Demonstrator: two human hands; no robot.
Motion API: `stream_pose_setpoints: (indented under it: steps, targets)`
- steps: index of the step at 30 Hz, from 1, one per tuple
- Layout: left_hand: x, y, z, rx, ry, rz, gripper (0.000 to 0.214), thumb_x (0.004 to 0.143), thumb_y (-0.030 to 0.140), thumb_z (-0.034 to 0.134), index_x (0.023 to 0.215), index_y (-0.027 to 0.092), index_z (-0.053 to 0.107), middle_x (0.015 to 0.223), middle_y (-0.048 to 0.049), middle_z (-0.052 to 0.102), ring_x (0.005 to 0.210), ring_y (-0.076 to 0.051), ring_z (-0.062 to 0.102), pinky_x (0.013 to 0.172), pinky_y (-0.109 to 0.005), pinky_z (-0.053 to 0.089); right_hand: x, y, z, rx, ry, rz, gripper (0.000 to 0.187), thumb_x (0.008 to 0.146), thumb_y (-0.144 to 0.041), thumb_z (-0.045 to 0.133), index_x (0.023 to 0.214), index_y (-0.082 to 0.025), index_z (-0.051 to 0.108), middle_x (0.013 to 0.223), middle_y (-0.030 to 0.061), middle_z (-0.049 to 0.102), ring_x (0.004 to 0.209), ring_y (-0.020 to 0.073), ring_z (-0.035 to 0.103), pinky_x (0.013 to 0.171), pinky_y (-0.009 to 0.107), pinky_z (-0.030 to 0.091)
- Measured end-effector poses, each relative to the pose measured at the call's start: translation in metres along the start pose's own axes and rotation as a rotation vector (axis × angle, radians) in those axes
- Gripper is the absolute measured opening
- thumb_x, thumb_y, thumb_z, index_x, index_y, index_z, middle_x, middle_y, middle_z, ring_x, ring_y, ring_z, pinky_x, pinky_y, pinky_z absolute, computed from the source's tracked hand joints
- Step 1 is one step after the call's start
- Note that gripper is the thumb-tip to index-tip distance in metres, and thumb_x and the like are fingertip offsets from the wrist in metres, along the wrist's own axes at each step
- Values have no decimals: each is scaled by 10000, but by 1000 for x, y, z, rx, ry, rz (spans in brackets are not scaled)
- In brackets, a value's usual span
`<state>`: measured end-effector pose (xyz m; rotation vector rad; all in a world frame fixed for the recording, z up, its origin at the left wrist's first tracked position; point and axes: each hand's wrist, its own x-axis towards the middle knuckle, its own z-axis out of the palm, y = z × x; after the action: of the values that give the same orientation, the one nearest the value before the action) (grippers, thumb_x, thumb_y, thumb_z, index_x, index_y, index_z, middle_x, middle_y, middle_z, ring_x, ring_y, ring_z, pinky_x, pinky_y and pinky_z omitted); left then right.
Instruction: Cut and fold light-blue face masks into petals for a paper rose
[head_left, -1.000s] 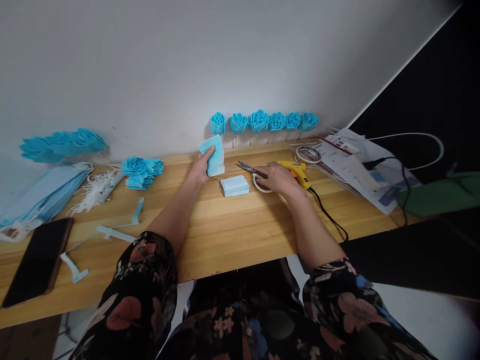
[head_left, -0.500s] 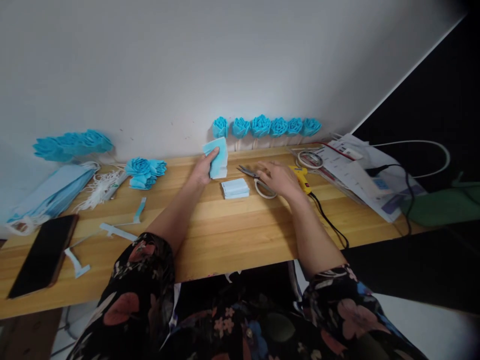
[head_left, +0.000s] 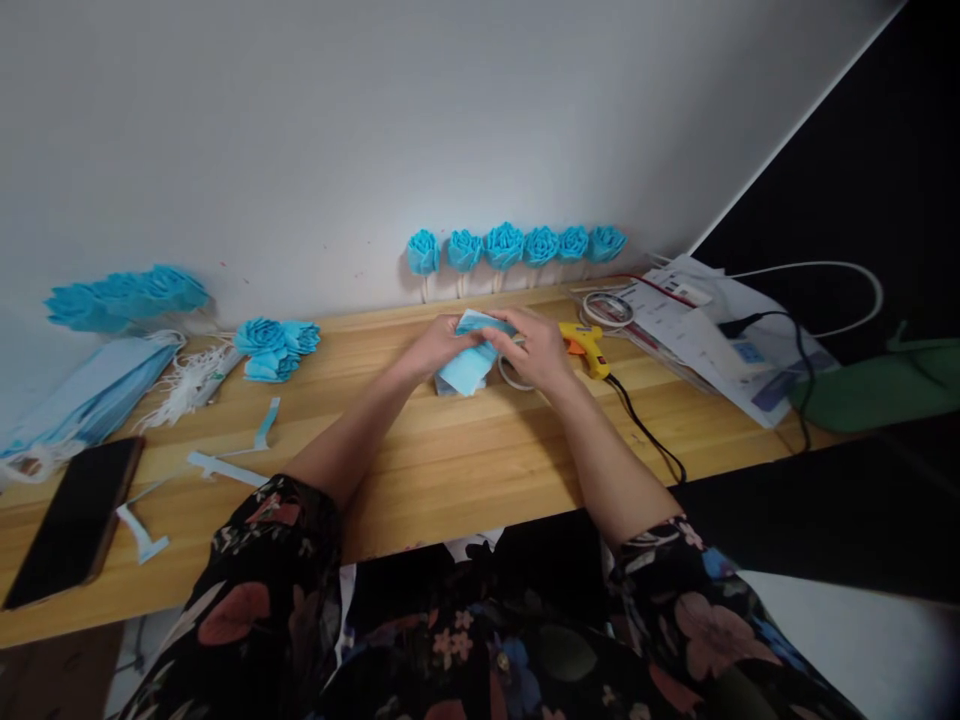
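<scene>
My left hand (head_left: 435,347) and my right hand (head_left: 534,348) meet over the middle of the wooden desk (head_left: 450,460). Both are closed on a folded light-blue mask piece (head_left: 469,362), held between them just above the desk. A small stack of blue folded pieces lies under it, mostly hidden. Part of a scissors handle loop (head_left: 510,377) shows beneath my right hand. A yellow glue gun (head_left: 585,345) lies just right of that hand, its black cord trailing off the front edge.
Several blue paper roses (head_left: 510,245) stand along the wall. More roses (head_left: 274,345) and a pile of blue masks (head_left: 82,395) lie at the left. A black phone (head_left: 71,520) sits front left, with cut strips (head_left: 225,465) nearby. Papers, tape rolls and cables (head_left: 712,330) crowd the right.
My left hand brought the blue piece from the back of the desk to the centre. My right hand left the scissors and took hold of the piece too.
</scene>
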<state>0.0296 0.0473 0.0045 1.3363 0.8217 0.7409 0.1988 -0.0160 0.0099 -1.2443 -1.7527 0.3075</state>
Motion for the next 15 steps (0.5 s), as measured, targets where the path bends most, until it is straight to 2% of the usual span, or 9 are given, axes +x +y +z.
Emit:
stream_pose_setpoints:
  steps: [2,5,9,13,15]
  targets:
    - [-2,2,0,49,-34,-11,205,772,213,798,634,158,657,571,-4,640,466,-105,554,447,-212,387,0,2,2,-55,8,-11,323,954,-503,566,929,-239,751,930,76,757,897,260,667,840,386,471]
    - [-4,3,-5,86,-88,6,173,748,267,830,695,154,711,626,-30,689,509,-127,591,470,-218,426,0,7,4,-91,87,7,370,987,-491,511,830,-226,717,813,67,712,792,238,640,774,360,446]
    - [0,3,-18,107,-76,77,231,711,333,862,708,152,720,611,-20,670,498,-113,557,470,-213,407,-2,14,5,-141,187,39,396,1004,-528,460,891,-231,696,822,57,691,797,229,618,778,340,436]
    - [2,9,-30,136,-44,38,273,708,353,867,670,148,691,517,-1,575,434,-90,475,429,-211,326,-1,17,5,-153,244,53,428,1004,-569,428,924,-234,681,821,55,677,803,230,607,776,334,433]
    - [-2,13,-34,165,17,47,283,715,326,862,618,151,661,474,13,524,418,-77,437,422,-205,303,0,17,4,-150,279,57,439,1002,-580,421,923,-230,674,810,54,673,778,224,601,761,332,428]
